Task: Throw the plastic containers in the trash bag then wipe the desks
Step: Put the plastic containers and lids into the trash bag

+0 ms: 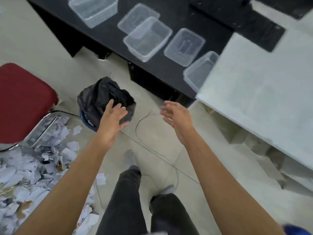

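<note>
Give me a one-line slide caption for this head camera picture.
Left hand at the black trash bag, right hand open beside it, clear plastic containers waiting on the black desk.

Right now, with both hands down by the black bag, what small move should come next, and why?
Probably spread open the mouth of the trash bag with both hands. It looks bunched shut, the left hand is on it, the right hand is empty, and the containers wait on the black desk.
</note>
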